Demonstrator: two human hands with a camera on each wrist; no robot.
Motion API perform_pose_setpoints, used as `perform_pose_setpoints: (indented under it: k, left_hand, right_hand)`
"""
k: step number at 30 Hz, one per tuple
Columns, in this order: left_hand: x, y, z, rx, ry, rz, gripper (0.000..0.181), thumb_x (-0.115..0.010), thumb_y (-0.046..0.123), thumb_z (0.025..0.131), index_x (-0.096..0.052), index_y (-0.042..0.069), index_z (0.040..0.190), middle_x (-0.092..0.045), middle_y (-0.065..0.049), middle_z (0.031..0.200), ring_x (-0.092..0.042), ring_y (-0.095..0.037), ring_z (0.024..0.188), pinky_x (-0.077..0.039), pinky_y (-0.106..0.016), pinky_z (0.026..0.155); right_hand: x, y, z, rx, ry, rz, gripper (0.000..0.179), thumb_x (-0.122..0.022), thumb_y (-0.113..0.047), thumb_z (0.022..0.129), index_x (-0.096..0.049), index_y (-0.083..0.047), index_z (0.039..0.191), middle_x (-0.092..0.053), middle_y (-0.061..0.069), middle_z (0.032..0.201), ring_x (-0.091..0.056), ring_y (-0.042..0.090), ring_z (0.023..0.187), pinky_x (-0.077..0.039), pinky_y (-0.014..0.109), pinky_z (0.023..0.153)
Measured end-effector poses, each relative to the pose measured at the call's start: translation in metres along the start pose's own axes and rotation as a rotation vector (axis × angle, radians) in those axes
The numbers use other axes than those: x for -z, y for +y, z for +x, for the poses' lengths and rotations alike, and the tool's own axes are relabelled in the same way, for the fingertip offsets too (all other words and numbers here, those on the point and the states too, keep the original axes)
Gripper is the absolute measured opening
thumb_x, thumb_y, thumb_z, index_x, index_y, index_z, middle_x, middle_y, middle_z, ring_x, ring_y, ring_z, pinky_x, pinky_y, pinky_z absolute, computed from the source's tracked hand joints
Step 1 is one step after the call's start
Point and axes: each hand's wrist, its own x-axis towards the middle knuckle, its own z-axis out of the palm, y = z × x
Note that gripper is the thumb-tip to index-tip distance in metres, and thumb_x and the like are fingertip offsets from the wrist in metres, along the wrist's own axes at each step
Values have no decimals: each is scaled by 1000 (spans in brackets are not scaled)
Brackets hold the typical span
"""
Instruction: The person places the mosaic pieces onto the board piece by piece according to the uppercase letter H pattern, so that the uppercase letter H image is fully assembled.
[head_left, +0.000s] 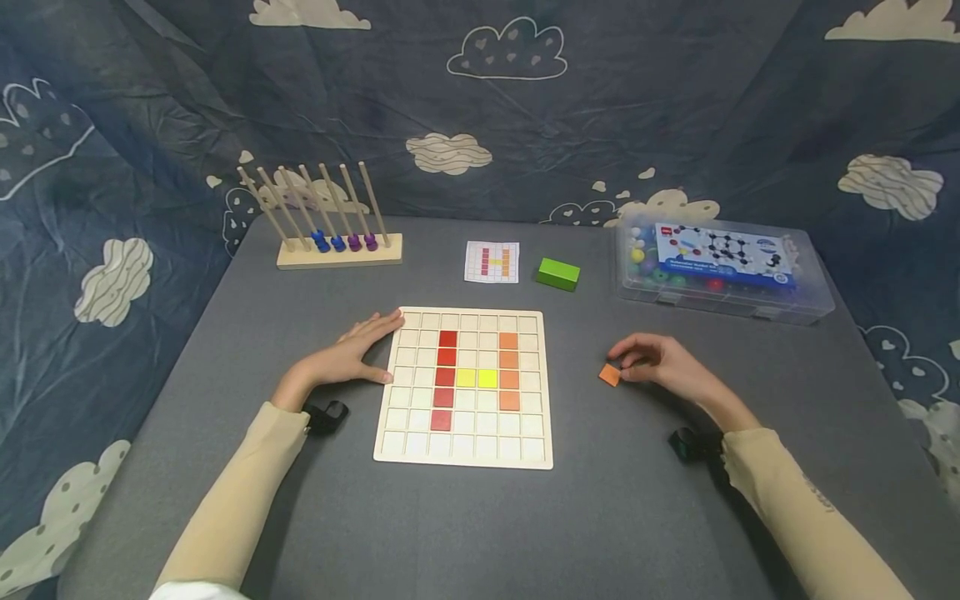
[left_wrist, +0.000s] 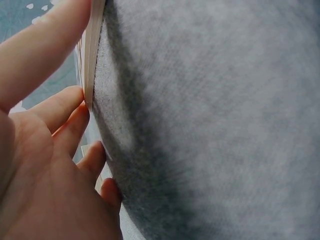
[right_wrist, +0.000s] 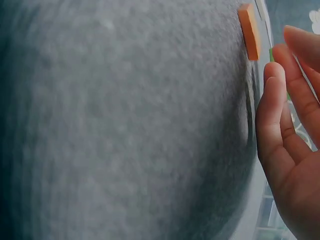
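In the head view a pale wooden grid board lies on the table, holding a column of several red tiles, two yellow tiles and a column of several orange tiles. My left hand rests at the board's left side, thumb and fingertips against its edge, fingers extended. To the right of the board, a loose orange tile lies by the fingertips of my right hand. The right wrist view shows this tile just beyond the loosely bent fingers, with a gap between.
Behind the board lie a small printed pattern card and a green block. A wooden peg stand with blue and purple beads is at the back left. A clear plastic case of coloured balls stands at the back right.
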Motion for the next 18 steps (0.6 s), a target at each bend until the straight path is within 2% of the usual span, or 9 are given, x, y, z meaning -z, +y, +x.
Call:
perform_pose_setpoints:
  k: [10, 13, 18]
  left_hand:
    - [0, 1, -1, 1, 4, 0, 93, -76, 29, 83, -19, 4, 152, -8, -13, 159, 3, -36, 144, 4, -55, 112]
    - [0, 1, -1, -1, 4, 0, 94, -76, 28, 82, -19, 4, 152, -9, -13, 159, 3, -36, 144, 4, -55, 112]
    - [0, 1, 0, 0, 5, -1, 94, -76, 29, 82, -19, 4, 152, -9, -13, 159, 3, -36, 144, 4, -54, 112]
  right_hand:
    - [-9, 0, 3, 61, 20, -240, 25, -72, 9, 76, -67, -1, 98, -61, 8, 92, -53, 21, 83, -45, 24, 68]
    - [-8, -1, 3, 70, 19, -253, 22, -72, 9, 75, -66, 0, 94, -60, 7, 87, -53, 19, 79, -44, 24, 66]
    - [-13, -11, 3, 47, -28, -201, 11, -68, 2, 82, -65, 1, 92, -61, 6, 81, -54, 15, 72, -46, 25, 61]
